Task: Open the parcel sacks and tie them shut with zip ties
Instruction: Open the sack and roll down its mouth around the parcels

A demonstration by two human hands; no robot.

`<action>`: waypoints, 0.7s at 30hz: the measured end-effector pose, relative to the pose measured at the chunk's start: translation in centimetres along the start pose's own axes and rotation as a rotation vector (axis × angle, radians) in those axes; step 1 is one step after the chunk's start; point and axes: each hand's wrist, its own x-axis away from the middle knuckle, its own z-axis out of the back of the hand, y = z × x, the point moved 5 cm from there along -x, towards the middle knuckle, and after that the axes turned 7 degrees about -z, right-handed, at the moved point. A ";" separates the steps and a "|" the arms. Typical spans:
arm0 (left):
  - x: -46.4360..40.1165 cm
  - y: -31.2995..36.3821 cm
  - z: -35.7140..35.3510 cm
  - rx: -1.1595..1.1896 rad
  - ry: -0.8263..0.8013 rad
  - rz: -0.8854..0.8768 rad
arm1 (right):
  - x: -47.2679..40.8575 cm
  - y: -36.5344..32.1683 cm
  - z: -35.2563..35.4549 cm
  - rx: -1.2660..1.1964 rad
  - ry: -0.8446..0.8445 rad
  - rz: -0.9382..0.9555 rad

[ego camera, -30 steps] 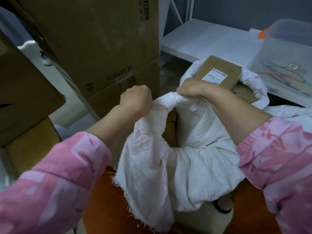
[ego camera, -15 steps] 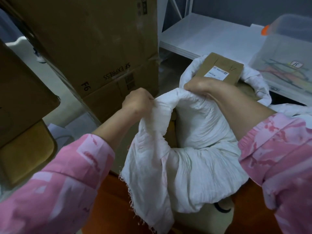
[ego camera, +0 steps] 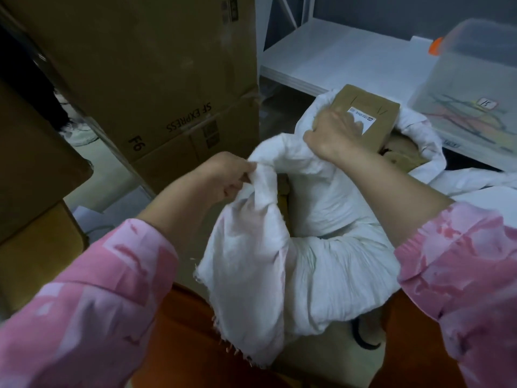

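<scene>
A white woven parcel sack (ego camera: 330, 264) stands in front of me with its mouth open and its rim rolled down. My left hand (ego camera: 223, 177) grips a bunched fold of the near rim, and a frayed flap hangs below it. My right hand (ego camera: 333, 133) grips the rim farther back, beside a brown cardboard parcel (ego camera: 372, 119) with a white label that sticks out of the sack. More cardboard shows inside the mouth. No zip tie is visible.
Tall stacked cardboard boxes (ego camera: 156, 79) marked SF EXPRESS stand close on the left. A white shelf (ego camera: 335, 57) runs behind the sack, with a clear plastic bin (ego camera: 470, 88) on it at right. More white sack fabric (ego camera: 475, 180) lies at right.
My right hand has moved back along the rim toward the labelled parcel. My left hand has dropped slightly, and the two hands are farther apart, spreading the sack's mouth.
</scene>
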 end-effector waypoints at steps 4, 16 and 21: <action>-1.1 0.3 1.2 0.340 0.099 0.078 | 6.1 -1.7 -0.2 -0.137 -0.066 0.283; -0.7 -1.7 2.8 1.080 0.323 0.268 | 12.0 -0.6 -2.7 0.177 0.090 0.450; 0.8 -2.4 1.1 1.126 0.246 0.334 | 13.6 0.2 -3.1 0.178 0.326 0.576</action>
